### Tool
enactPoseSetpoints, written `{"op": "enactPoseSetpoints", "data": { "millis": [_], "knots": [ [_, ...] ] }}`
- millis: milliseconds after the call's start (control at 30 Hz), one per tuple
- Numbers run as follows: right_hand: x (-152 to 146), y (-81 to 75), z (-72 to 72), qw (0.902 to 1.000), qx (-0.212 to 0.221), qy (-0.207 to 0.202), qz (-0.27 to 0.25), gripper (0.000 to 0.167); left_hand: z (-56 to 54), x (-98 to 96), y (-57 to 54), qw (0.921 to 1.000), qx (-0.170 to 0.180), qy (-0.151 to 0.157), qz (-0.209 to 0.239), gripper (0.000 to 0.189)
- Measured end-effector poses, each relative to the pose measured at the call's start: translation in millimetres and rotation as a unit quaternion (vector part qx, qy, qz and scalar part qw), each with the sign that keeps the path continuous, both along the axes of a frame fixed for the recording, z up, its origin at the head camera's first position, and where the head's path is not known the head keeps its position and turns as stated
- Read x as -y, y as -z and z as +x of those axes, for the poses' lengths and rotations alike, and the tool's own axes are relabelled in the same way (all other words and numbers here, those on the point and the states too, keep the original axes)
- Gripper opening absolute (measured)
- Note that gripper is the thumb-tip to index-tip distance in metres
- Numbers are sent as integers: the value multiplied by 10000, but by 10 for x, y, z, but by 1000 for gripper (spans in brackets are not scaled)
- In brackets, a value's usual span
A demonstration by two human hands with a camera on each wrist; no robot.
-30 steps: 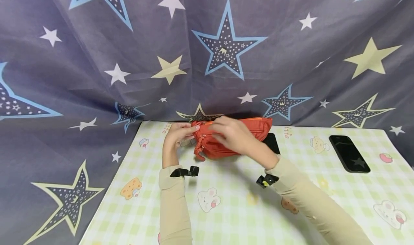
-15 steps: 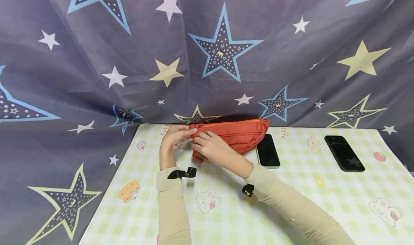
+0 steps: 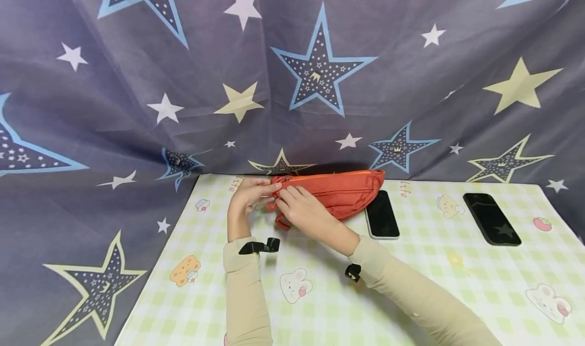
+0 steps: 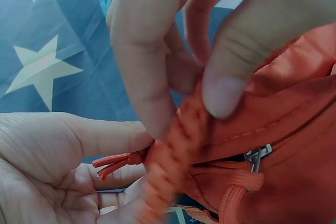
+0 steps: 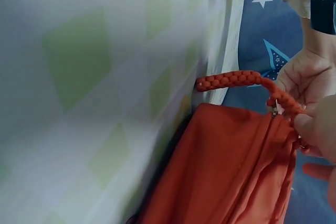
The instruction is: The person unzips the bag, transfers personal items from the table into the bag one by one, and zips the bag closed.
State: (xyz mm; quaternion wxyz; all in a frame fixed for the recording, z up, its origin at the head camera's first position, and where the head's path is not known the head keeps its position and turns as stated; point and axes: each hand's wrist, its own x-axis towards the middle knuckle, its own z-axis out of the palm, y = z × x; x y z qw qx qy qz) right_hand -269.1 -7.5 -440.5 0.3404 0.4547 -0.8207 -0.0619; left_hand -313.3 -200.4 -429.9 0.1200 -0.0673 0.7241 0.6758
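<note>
A red pouch (image 3: 347,191) with an orange-edged zipper stands at the back of the table. My left hand (image 3: 247,198) holds its left end, thumb on the corner and fingers behind it, as the left wrist view shows. My right hand (image 3: 303,211) is at the same end. In the left wrist view, its thumb and fingers pinch a braided red cord pull (image 4: 176,153). A metal zipper slider (image 4: 258,153) with a cord loop sits just beside. In the right wrist view, one braided pull (image 5: 231,80) sticks out past the pouch.
A phone (image 3: 383,216) with a pale edge lies by the pouch's right end, its top partly covered. Farther right lies a black phone (image 3: 492,219). A star-patterned curtain (image 3: 201,82) hangs behind the checked tablecloth (image 3: 183,310).
My right hand has moved left and down, from above the middle of the pouch to its left end, and now grips the cord there. The left hand stays at the corner.
</note>
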Motion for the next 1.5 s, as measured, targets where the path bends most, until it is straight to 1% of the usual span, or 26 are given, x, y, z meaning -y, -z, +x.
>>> {"op": "enactPoseSetpoints", "data": {
  "millis": [167,267,367,533,633,733,833,1000,1100,1167,1233,1267,1333,1433,1500],
  "knots": [
    [-60,3,-6,9998,36,108,-146,20,10,-14,-10,9999,-30,44,-95,17],
    [-86,4,-6,9995,85,98,-277,17,7,-13,-9,9999,-21,10,-110,19],
    [-106,2,1,9991,98,135,-402,14,8,-2,-4,9999,6,39,-128,21],
    [-133,-14,12,9972,160,232,-694,8,20,15,-1,9993,-36,126,-360,24],
    [-143,2,-1,9956,143,220,-894,6,21,0,12,9993,-33,75,-371,23],
    [-156,10,-1,9939,177,119,-1085,11,30,-21,19,9996,40,-9,-288,19],
    [-182,-6,18,9904,449,14,-1310,12,37,-28,21,9995,90,15,-301,22],
    [-247,-101,71,9798,922,-263,-1753,12,16,-18,15,9995,20,43,-298,32],
    [-289,-158,111,9751,995,-457,-1929,10,26,-14,9,9996,-21,45,-280,35],
    [-322,-194,134,9752,916,-511,-1948,7,35,-11,-2,9996,-21,72,-281,36],
    [-352,-221,146,9779,827,-478,-1858,3,38,-5,-6,9996,0,94,-275,34],
    [-365,-233,150,9802,791,-420,-1767,2,38,-1,-6,9996,11,90,-277,33],
    [-387,-251,152,9853,765,-240,-1506,6,41,4,-6,9996,27,57,-273,32],
    [-418,-276,147,9898,935,68,-1074,9,42,-4,-1,9995,10,35,-314,32],
    [-445,-300,134,9887,1208,204,-859,9,42,-25,4,9994,4,18,-354,32]
  ]
}}
